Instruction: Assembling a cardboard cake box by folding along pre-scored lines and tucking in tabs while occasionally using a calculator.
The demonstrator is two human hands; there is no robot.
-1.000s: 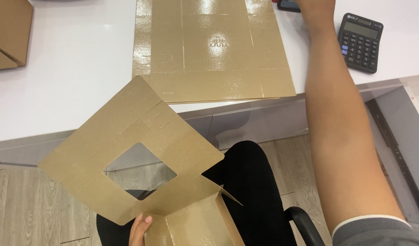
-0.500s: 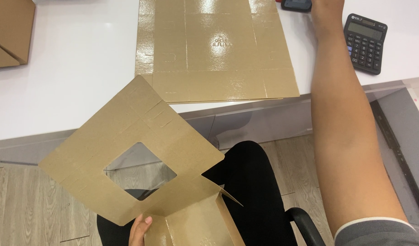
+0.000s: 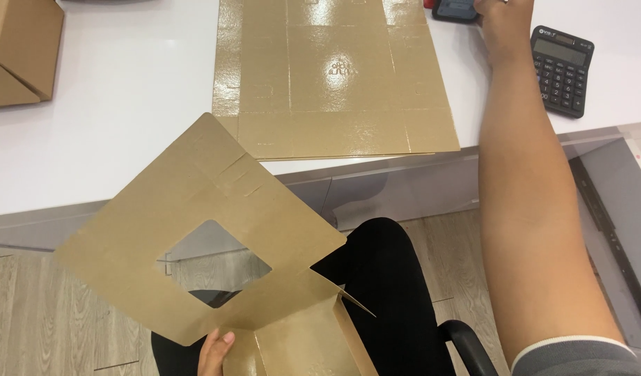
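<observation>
The white table fills the upper part of the view, and the largest thing lying on it is a glossy tan stack of flat carton sheets, scored with fold lines and set square to the table edge near the middle. Below the table edge, over the person's lap, hangs a brown windowed carton blank, turned like a diamond with a square cut-out in its middle (the wood-look floor shows through the hole) and a folded panel running off the bottom of the view. The left hand grips this blank at its lower corner, thumb pressed on the face; the other fingers are hidden behind it. A closed brown cardboard box sits at the table's far left corner. The right hand reaches across to the table's far edge, resting at a small dark device; whether its fingers are spread or curled cannot be told. Just beside the forearm lies a black calculator.
</observation>
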